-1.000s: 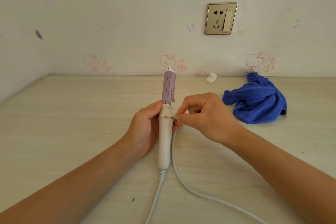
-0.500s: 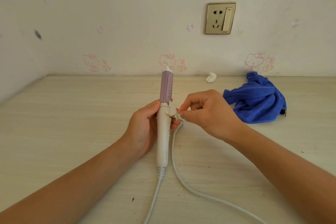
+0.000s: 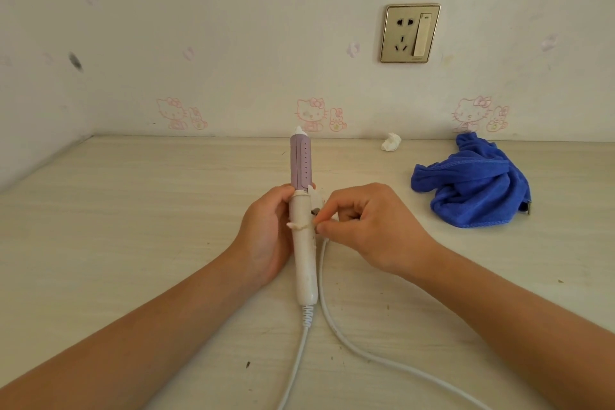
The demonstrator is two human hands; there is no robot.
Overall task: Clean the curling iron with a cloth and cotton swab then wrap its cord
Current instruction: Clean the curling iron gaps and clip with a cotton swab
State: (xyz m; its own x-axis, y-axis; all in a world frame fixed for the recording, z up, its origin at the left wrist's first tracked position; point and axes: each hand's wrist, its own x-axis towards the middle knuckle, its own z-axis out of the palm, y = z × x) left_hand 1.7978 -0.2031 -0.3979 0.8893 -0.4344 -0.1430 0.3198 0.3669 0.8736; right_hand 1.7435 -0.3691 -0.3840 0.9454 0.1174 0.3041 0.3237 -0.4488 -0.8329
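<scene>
The curling iron point(image 3: 300, 163) has a lilac barrel and a white handle and points away from me, upright over the table. My left hand point(image 3: 263, 236) grips the handle from the left. A pale band point(image 3: 298, 226) circles the handle. The white cord point(image 3: 349, 339) leaves the handle's base, runs off the bottom edge and loops back up on the right. My right hand point(image 3: 369, 226) pinches the cord's white plug point(image 3: 316, 199) against the right side of the handle. The blue cloth point(image 3: 472, 186) lies crumpled at the right. I see no cotton swab.
A small white wad point(image 3: 391, 142) lies by the back wall. A gold wall socket point(image 3: 411, 33) sits above it. The pale wooden table point(image 3: 133, 226) meets walls at the back and left. Small dark specks dot the table near me.
My right hand has brought the plug up against the handle just below the barrel, then dropped slightly. The left hand keeps its grip and the iron has hardly moved.
</scene>
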